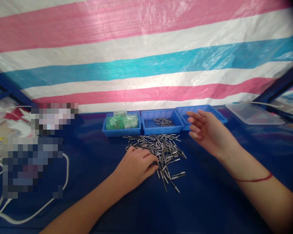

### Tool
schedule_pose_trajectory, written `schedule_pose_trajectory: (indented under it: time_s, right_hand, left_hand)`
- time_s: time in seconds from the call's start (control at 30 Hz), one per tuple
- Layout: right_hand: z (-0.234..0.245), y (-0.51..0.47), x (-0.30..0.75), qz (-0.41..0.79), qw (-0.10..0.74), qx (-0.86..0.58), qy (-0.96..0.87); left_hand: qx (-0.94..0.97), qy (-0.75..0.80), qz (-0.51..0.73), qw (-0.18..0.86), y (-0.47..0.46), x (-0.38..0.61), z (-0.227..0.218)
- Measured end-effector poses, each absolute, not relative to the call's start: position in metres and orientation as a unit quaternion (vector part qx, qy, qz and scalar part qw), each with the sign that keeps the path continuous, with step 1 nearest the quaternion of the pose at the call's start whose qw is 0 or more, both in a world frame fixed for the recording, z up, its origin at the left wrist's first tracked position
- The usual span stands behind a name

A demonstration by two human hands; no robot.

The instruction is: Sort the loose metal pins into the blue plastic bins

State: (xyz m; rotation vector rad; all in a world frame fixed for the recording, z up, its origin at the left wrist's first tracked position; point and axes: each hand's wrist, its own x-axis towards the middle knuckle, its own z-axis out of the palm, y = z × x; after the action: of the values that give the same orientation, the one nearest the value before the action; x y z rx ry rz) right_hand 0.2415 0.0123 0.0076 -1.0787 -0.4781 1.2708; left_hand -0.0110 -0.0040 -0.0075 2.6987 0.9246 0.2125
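A loose pile of metal blind rivets (161, 148) lies on the dark blue table in front of the bins. My left hand (139, 164) rests at the pile's left edge, thumb and fingers curled in around some rivets; its fingertips are partly hidden. Raised to the right of the pile, my right hand (205, 131) has its fingers apart and loosely bent, with nothing seen in it. Behind it is the right blue bin (215, 113), partly covered by the hand. The middle blue bin (162, 130) holds a small heap of rivets (164, 122).
The left blue bin (122, 132) contains green and clear plastic bags (123, 122). A translucent lid (255, 113) lies at the back right. White cables (67, 169) and blurred-out items are on the left. A striped plastic sheet (146, 71) hangs behind the table.
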Motion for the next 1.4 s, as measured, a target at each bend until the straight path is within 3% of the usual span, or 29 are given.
schedule_pose_trajectory:
  time_s: [0.2,0.5,1.4]
  right_hand:
    - [0.005,-0.003,0.205,0.576,0.542,-0.499,-0.353]
    - [-0.002,-0.013,0.189,0.415,0.439,-0.543,-0.583]
    - [0.0,-0.022,0.178,0.288,0.331,-0.524,-0.73]
  left_hand:
    - [0.93,0.348,0.06,0.105,-0.005,-0.011,-0.005]
    - [0.922,0.373,0.057,0.085,-0.005,-0.011,-0.004]
    - [0.944,0.329,0.028,-0.014,-0.002,-0.016,-0.01]
